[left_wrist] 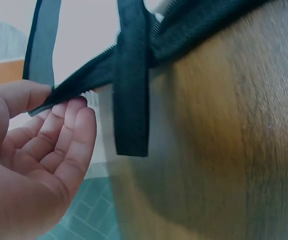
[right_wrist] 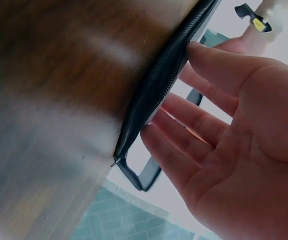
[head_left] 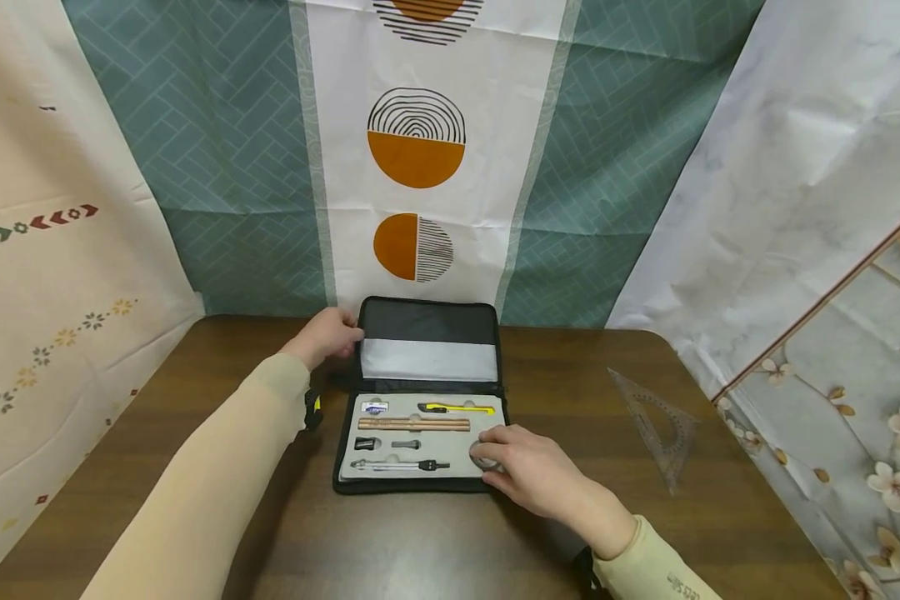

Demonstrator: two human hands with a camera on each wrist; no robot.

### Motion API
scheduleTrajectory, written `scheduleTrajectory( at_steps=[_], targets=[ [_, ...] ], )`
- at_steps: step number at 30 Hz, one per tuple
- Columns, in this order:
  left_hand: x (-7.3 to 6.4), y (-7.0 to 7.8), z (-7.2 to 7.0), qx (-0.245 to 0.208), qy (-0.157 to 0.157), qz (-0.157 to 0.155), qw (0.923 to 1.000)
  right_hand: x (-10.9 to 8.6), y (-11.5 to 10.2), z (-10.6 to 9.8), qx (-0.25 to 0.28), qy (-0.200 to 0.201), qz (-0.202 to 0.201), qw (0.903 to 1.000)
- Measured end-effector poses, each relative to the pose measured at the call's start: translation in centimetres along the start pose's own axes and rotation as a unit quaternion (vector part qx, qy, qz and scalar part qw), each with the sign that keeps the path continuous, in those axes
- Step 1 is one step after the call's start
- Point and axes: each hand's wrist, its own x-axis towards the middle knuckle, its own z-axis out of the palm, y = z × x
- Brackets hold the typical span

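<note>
While a black zip case [head_left: 429,386] is laid open on the wooden table [head_left: 390,542], its lid [head_left: 429,321] is tilted up toward the table's far edge. The case is set between the table's left and right edges, well apart from both. In its upper part, the lid's left edge is pinched by the left hand [head_left: 328,335], only the rim being taken between thumb and bent fingers. At the case's near right corner, parted, slightly bent fingers of the right hand [head_left: 528,471] are laid over a round grey item [head_left: 480,457]; whether it is gripped cannot be told, since it is partly covered and is hidden from the right wrist view. In the grey insert [head_left: 456,458], an eraser [head_left: 374,407] and a yellow cutter [head_left: 456,408] are seated along the edge nearest the lid, with wooden pencils [head_left: 414,425] placed next. Below these, a black sharpener [head_left: 367,443] is set beside a small grey piece [head_left: 405,445], and a compass [head_left: 399,465] is lodged along the near edge. Toward the table's right edge, a clear set square [head_left: 671,467] is laid flat.
</note>
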Motion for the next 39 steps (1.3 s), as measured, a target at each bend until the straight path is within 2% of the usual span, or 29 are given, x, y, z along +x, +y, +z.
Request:
scheduleTrajectory(
  at_steps=[5, 9, 13, 17, 20, 23, 29, 39],
  targets=[
    [-1.1, 0.9, -0.1, -0.004, 0.021, 0.016, 0.9996, -0.1, 0.2, 0.2, 0.001, 0.004, -0.003, 1.0],
    [-2.0, 1.2, -0.1, 0.004, 0.026, 0.029, 0.9992, -0.2, 0.3, 0.3, 0.004, 0.002, -0.002, 1.0],
    [-2.9, 1.1, 0.1, 0.03, 0.036, 0.052, 0.9976, -0.3, 0.3, 0.4, 0.007, -0.001, -0.002, 1.0],
    [-3.9, 1.0, 0.5, 0.072, 0.073, 0.084, 0.9911, -0.2, 0.3, 0.4, 0.007, -0.001, -0.003, 1.0],
    [-4.7, 1.0, 0.9, 0.089, 0.108, 0.097, 0.9854, -0.2, 0.3, 0.4, 0.006, 0.001, -0.004, 1.0],
    [-5.5, 0.8, 1.1, 0.081, 0.127, 0.103, 0.9833, -0.1, 0.2, 0.4, 0.008, 0.0, -0.005, 1.0],
    [-6.7, 0.7, 1.5, 0.056, 0.142, 0.107, 0.9824, -0.1, 0.1, 0.3, 0.01, -0.002, -0.003, 0.9999],
    [-8.3, 1.4, 1.8, 0.054, 0.16, 0.114, 0.979, 0.0, 0.1, 0.0, 0.012, 0.002, 0.0, 0.9999]
  ],
)
